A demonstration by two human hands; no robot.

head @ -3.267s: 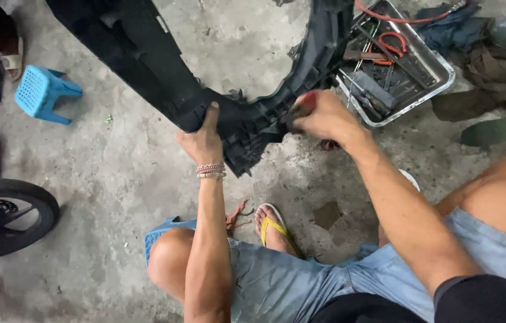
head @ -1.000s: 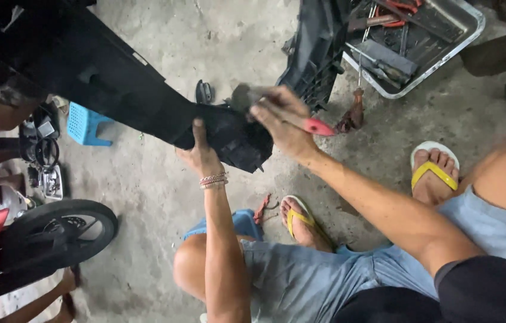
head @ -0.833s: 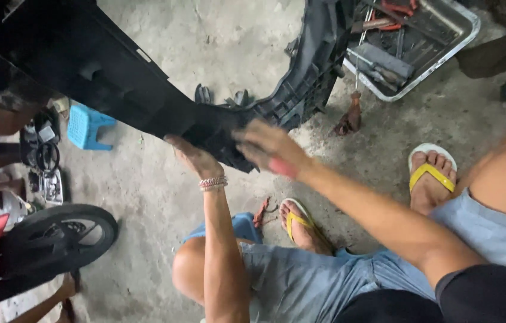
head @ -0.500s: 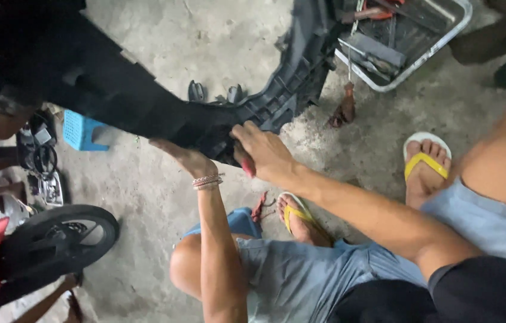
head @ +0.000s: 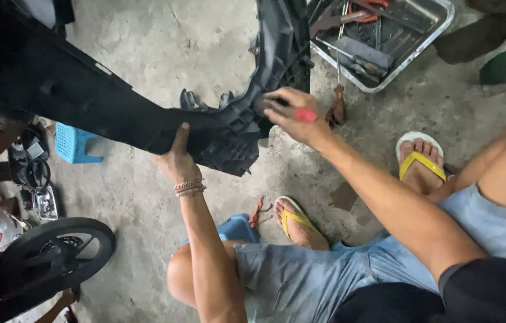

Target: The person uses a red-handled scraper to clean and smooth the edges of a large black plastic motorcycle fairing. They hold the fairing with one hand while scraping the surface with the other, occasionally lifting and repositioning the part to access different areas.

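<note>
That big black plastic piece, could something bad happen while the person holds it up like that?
Maybe. The black panel is long, and only the left hand props it, so it might tip. The right hand works a red-handled tool against the ribbed edge; a slip could jab fingers or feet in sandals.

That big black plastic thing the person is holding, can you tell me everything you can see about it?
The black plastic panel is a large curved, forked piece that looks like scooter bodywork, matte and dusty, with a ribbed grid on its inner face. It is held up above the concrete floor. The left hand grips its lower edge; the right hand, holding something with a red handle, presses against the ribbed part.
</note>
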